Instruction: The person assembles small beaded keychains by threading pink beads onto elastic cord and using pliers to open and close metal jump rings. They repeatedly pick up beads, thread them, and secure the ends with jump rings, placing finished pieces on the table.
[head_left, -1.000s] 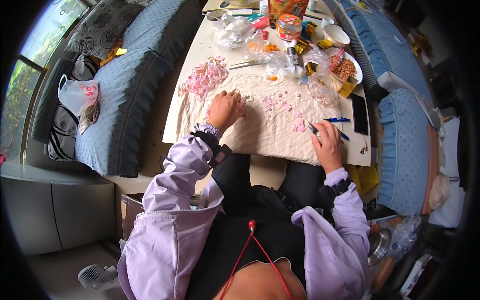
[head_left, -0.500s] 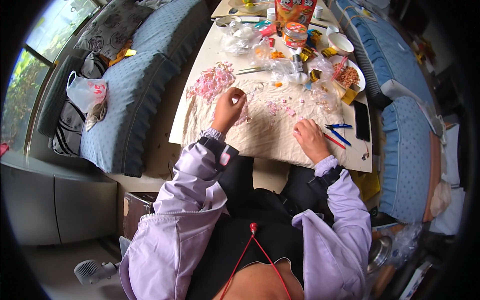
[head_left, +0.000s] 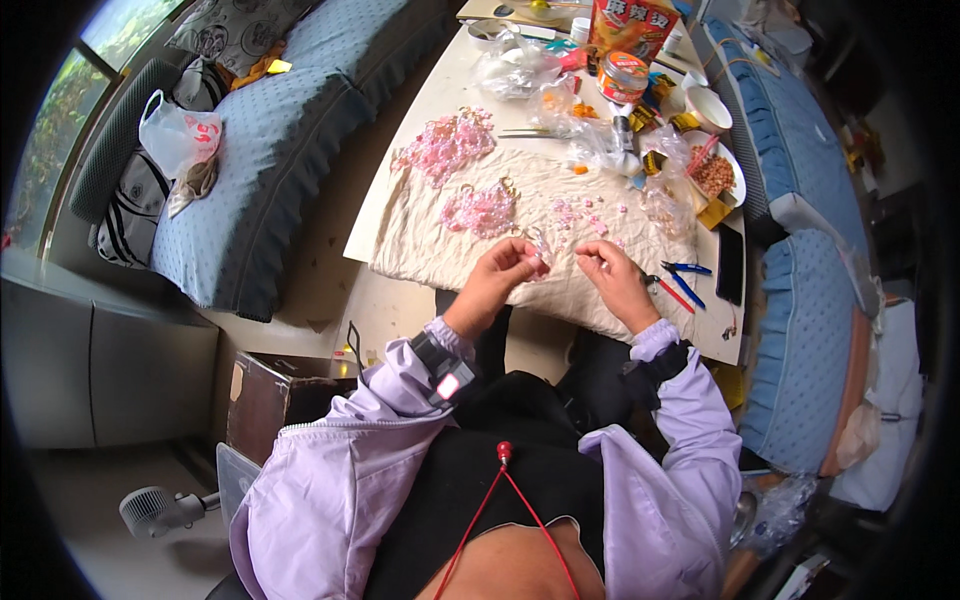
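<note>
My left hand (head_left: 502, 278) is closed in a pinch around a small beaded piece (head_left: 540, 243), pale and glinting at the fingertips. Just to its right, my right hand (head_left: 617, 285) has its thumb and forefinger pressed together; anything between them is too small to see. Both hands hover over the near edge of a cream cloth (head_left: 420, 245). Beyond the left hand lies a pile of pink beaded pieces (head_left: 480, 210), with a larger pink beaded heap (head_left: 447, 148) farther back. Loose pink beads (head_left: 580, 212) are scattered beyond the right hand.
Blue-handled pliers (head_left: 688, 282), a red-handled tool (head_left: 673, 293) and a black phone (head_left: 730, 265) lie at the right. Plastic bags (head_left: 600, 145), a red-lidded jar (head_left: 622, 78) and a plate of peanuts (head_left: 714, 175) crowd the back. Blue-covered sofas (head_left: 270, 150) flank the table (head_left: 365, 235).
My left hand has moved right and nearer, away from the smaller pile, now with a beaded piece at its fingertips. My right hand has stayed close by, its fingers drawn into a pinch.
</note>
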